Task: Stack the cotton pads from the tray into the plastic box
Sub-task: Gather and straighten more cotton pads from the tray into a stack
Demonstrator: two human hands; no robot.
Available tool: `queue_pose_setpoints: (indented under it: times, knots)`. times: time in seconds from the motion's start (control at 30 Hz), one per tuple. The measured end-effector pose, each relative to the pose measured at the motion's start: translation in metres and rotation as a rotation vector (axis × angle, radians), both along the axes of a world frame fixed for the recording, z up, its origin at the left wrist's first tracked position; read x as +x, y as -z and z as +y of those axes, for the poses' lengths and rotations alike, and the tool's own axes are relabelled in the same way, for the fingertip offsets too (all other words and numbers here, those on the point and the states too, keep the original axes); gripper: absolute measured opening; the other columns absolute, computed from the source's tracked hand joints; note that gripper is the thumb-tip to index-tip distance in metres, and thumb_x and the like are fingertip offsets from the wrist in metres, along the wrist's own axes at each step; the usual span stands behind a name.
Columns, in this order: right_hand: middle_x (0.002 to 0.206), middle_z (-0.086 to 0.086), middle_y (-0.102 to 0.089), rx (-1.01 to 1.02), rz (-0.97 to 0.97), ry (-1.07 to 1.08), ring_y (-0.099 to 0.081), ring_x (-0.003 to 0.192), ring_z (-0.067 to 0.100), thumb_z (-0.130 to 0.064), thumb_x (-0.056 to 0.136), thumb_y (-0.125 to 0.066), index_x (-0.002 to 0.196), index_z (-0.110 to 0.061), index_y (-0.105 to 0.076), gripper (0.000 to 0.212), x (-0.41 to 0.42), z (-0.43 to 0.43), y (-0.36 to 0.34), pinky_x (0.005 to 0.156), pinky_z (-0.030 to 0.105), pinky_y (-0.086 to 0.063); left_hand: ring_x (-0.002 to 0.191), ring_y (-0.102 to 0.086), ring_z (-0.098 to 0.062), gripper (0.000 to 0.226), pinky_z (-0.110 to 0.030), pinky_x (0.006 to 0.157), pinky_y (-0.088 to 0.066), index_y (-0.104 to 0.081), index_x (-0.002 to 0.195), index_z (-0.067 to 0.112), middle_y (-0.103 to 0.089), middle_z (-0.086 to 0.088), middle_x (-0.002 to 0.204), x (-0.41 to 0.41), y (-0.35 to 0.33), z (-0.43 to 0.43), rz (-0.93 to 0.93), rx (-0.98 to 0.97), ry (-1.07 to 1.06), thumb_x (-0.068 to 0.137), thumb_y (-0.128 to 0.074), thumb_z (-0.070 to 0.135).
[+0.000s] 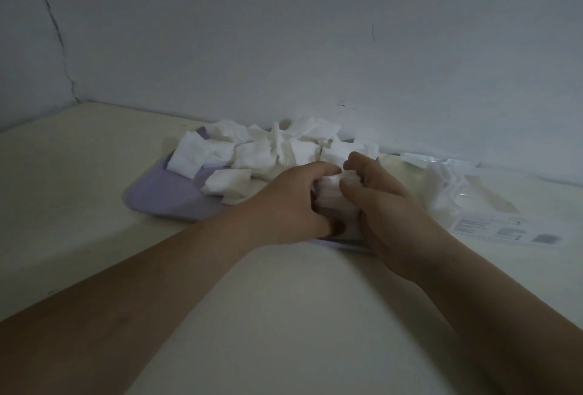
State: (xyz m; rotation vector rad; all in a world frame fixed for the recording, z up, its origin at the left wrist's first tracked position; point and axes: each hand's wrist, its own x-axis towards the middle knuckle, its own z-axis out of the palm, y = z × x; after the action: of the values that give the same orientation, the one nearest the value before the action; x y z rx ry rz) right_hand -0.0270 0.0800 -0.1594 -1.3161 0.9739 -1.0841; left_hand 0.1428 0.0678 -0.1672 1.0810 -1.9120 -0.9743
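Left hand (290, 202) and right hand (385, 202), fingers curled, both grip one small stack (331, 196) of pads over the tray's (157, 196) near right corner. Loose pads (252, 151) are heaped on the tray's far side. Clear plastic box (457, 192) sits right of the tray, by the wall.
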Motion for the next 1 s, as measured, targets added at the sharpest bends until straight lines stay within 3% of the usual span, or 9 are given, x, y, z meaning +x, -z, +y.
queue_pose_setpoints:
  times: [0.07, 0.17, 0.3, 0.37, 0.43, 0.53, 0.63, 0.8, 1.0]
  knots:
    - [0.107, 0.016, -0.062, -0.027, 0.050, 0.121, -0.061, 0.109, 0.020, -0.025, 0.094, -0.058, 0.127, -0.001, -0.049, 0.042, 0.002, 0.000, 0.001, 0.104, 0.056, -0.049, 0.087, -0.076, -0.017, 0.065, -0.037, 0.080, -0.064, -0.060, 0.133, 0.028, -0.076, 0.000, 0.104, 0.000, 0.001, 0.000, 0.001, -0.007, -0.003, 0.077, -0.083, 0.006]
    - [0.124, -0.006, -0.066, -0.105, 0.254, 0.265, -0.066, 0.113, 0.012, -0.047, 0.091, -0.060, 0.136, -0.027, -0.056, 0.050, 0.005, 0.004, 0.001, 0.104, 0.045, -0.053, 0.091, -0.076, -0.024, 0.058, -0.051, 0.084, -0.060, -0.063, 0.126, 0.029, -0.076, 0.000, 0.106, -0.001, 0.000, 0.003, -0.011, -0.046, 0.022, 0.078, -0.080, 0.002]
    - [0.122, -0.013, -0.063, -0.143, 0.302, 0.274, -0.064, 0.106, -0.004, -0.023, 0.104, -0.050, 0.138, -0.022, -0.056, 0.034, 0.005, 0.003, 0.001, 0.099, 0.026, -0.054, 0.092, -0.076, -0.020, 0.066, -0.048, 0.086, -0.061, -0.059, 0.131, 0.031, -0.075, 0.004, 0.108, -0.003, 0.000, 0.003, -0.014, -0.041, 0.024, 0.076, -0.084, 0.006]
    - [0.112, -0.030, -0.051, -0.124, 0.294, 0.246, -0.052, 0.088, -0.032, -0.013, 0.105, -0.043, 0.144, -0.017, -0.052, 0.040, 0.004, -0.001, 0.003, 0.078, -0.002, -0.045, 0.089, -0.077, -0.019, 0.068, -0.047, 0.086, -0.061, -0.058, 0.131, 0.032, -0.076, 0.003, 0.104, -0.002, 0.001, 0.002, -0.026, -0.003, 0.016, 0.073, -0.087, 0.011]
    - [0.099, -0.039, -0.037, -0.069, 0.240, 0.225, -0.040, 0.070, -0.043, -0.009, 0.104, -0.039, 0.143, -0.016, -0.053, 0.042, 0.004, -0.005, 0.006, 0.062, -0.009, -0.036, 0.089, -0.077, -0.017, 0.064, -0.047, 0.086, -0.062, -0.061, 0.128, 0.031, -0.076, 0.004, 0.102, -0.002, 0.001, 0.001, -0.043, 0.002, 0.018, 0.073, -0.087, 0.012]
    - [0.088, -0.026, -0.058, -0.021, 0.204, 0.201, -0.051, 0.072, -0.035, -0.006, 0.103, -0.040, 0.119, -0.010, -0.064, 0.028, 0.001, -0.005, 0.006, 0.072, 0.001, -0.047, 0.089, -0.076, -0.017, 0.052, -0.046, 0.087, -0.061, -0.066, 0.122, 0.027, -0.077, 0.004, 0.100, -0.002, 0.002, 0.001, -0.039, -0.012, 0.035, 0.078, -0.084, 0.009]
    - [0.100, 0.007, -0.072, 0.008, 0.099, 0.126, -0.070, 0.104, 0.011, -0.016, 0.102, -0.057, 0.111, -0.001, -0.062, 0.019, 0.000, 0.002, -0.002, 0.098, 0.044, -0.056, 0.095, -0.076, -0.022, 0.043, -0.050, 0.089, -0.061, -0.069, 0.117, 0.025, -0.078, -0.001, 0.103, 0.002, 0.002, 0.000, 0.014, 0.036, 0.001, 0.079, -0.085, 0.012]
    - [0.120, 0.007, -0.073, -0.103, 0.169, 0.054, -0.071, 0.112, 0.022, -0.033, 0.069, -0.090, 0.135, -0.014, -0.060, 0.075, -0.015, -0.004, -0.014, 0.104, 0.045, -0.053, 0.064, -0.062, -0.014, 0.032, -0.022, 0.054, -0.049, -0.069, 0.120, 0.020, -0.070, -0.008, 0.085, 0.007, -0.011, 0.002, 0.194, 0.124, -0.036, 0.091, -0.075, 0.007]
    - [0.117, 0.016, -0.074, -0.130, 0.138, -0.051, -0.070, 0.114, 0.032, -0.015, 0.087, -0.079, 0.121, -0.007, -0.069, 0.037, -0.042, 0.000, -0.048, 0.104, 0.047, -0.053, 0.066, -0.060, -0.019, 0.026, -0.032, 0.056, -0.043, -0.065, 0.125, 0.034, -0.068, -0.029, 0.093, -0.016, -0.035, 0.001, 0.221, 0.079, -0.046, 0.100, -0.065, 0.026]
